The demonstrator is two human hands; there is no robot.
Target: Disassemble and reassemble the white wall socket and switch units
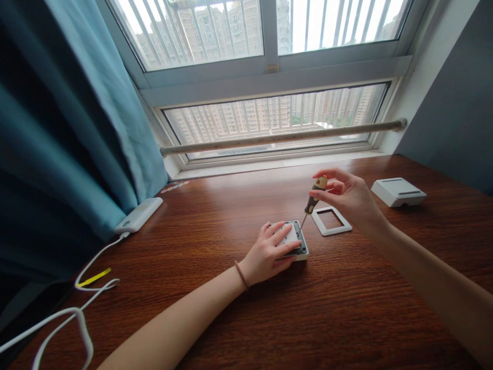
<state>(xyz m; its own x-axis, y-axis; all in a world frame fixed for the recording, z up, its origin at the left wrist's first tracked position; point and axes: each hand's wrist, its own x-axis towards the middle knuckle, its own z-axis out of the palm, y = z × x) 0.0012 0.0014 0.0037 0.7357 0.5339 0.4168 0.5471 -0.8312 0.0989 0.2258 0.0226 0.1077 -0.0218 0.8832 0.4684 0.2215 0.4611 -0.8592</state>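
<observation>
Wood-grain desk (215, 216) under a big barred window, teal curtain (77, 128) on the left, and only the one head view to go on. Dead centre sits a wall switch module (298, 241), flat on the desk, with the left hand (269, 252) pressed palm-down over it, fingers spread and lying on its white face rather than curled round it. The right hand (346, 195) is closed in a fingertip pinch on the yellow-and-black handle of a small screwdriver (314, 200), shaft angled down so the tip meets the module's far right edge. Just beside that lies the loose white frame (331, 221), and well apart at the far right sits another white switch box (398, 191). Over on the left there's a white power bank (139, 215) with its cable (77, 303) trailing off the desk. My take on doing this bit well: keep the flat hand's weight on so the module can't skate, keep those fingers back from the tip, get the shaft more upright so it seats properly, and twist gently from the fingertips instead of leaning in. Can't tell from here whether the tip is in a screw or a clip slot.
</observation>
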